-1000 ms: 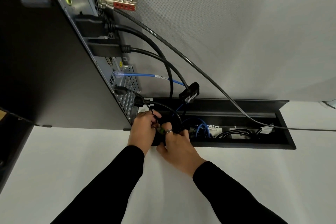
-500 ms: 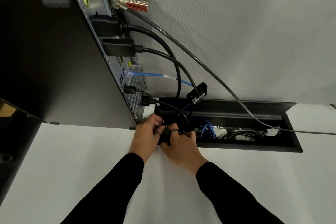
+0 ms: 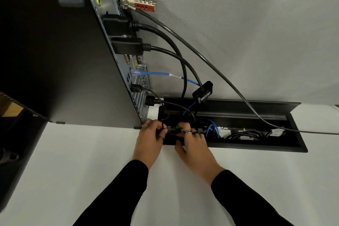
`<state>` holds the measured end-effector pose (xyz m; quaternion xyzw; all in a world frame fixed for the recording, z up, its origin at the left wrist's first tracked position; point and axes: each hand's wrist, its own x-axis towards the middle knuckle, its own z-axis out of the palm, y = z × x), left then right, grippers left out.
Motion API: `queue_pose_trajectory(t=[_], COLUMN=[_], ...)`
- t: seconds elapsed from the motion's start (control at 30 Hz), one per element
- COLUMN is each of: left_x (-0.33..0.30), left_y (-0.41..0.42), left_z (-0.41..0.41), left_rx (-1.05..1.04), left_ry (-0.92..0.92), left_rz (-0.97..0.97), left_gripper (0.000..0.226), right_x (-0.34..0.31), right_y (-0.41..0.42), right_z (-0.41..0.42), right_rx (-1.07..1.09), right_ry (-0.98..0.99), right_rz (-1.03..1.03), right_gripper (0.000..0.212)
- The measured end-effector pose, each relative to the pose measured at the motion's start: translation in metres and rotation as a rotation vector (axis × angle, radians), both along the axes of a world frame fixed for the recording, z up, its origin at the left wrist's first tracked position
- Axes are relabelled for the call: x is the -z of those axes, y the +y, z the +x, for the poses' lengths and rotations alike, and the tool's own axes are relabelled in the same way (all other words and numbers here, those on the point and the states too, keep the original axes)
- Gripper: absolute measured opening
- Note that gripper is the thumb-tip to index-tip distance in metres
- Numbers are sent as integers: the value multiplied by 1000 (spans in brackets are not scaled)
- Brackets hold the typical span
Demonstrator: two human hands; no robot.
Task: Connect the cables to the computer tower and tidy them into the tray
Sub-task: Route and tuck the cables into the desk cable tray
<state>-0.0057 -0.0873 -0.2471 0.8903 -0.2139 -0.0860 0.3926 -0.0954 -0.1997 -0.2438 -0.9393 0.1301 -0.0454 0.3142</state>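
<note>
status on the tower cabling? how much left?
Done: two thick black plugs, blue network cable and small black plugs are in the tower.
In hand: left hand and right hand grip a thin black cable at the tray.
Left: cables above the tray need tucking in.

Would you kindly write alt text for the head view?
Both hands, left hand and right hand, grip thin black cables at the left end of the desk's cable tray, beside a computer tower with several cables plugged in.
</note>
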Motion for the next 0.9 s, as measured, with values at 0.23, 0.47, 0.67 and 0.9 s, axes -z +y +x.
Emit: queue_pose_trajectory(t=[0.23, 0.47, 0.67, 0.9], left_x=[-5, -9, -9, -12], left_y=[0, -1, 1, 6], left_z=[-1, -3, -6, -10], left_rx=[32, 70, 87, 101], left_ry=[22, 25, 29, 44], left_rz=[161, 201, 204, 214], left_gripper=[12, 12, 12, 18], right_x=[2, 4, 7, 6], right_y=[1, -9, -12, -13], right_z=[-3, -13, -16, -24], right_rx=[-3, 143, 165, 217], right_ry=[-6, -141, -98, -80], right_rz=[-99, -6, -12, -105], right_gripper=[39, 30, 25, 22])
